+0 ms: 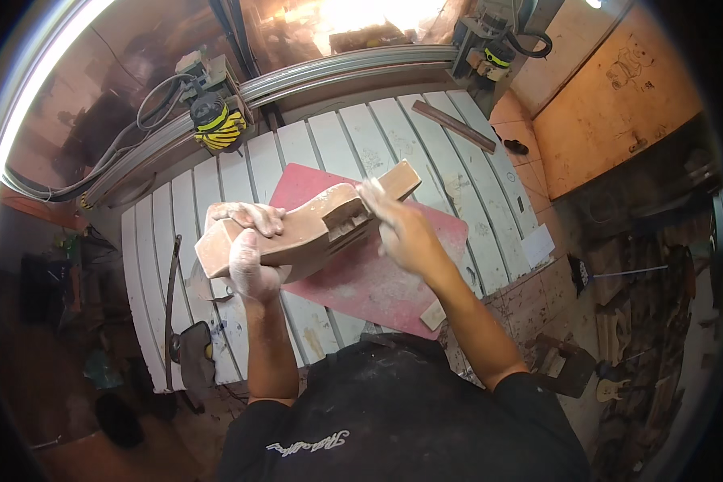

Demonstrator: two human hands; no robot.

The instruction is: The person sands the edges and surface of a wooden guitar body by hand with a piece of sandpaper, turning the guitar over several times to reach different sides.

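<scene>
A carved, pale brown wooden workpiece (297, 238), dusty and curved, is tilted above a red mat (410, 281). Its upper right end is a narrow block, and a rectangular cavity is cut into it near there. My left hand (253, 261), white with dust, grips the wide left end, thumb on the near side and fingers over the far side. My right hand (406, 237) presses its dusty fingers together against the wood beside the cavity. Slight blur covers these fingers, and whatever lies under them is hidden.
The mat lies on a white slatted table (313, 153). A small pale block (433, 316) rests at the mat's near corner. A dark strip (454, 126) lies at the back right, another long strip (173, 305) at left. Behind runs a metal rail (353, 64) with a yellow-black striped machine head (219, 128).
</scene>
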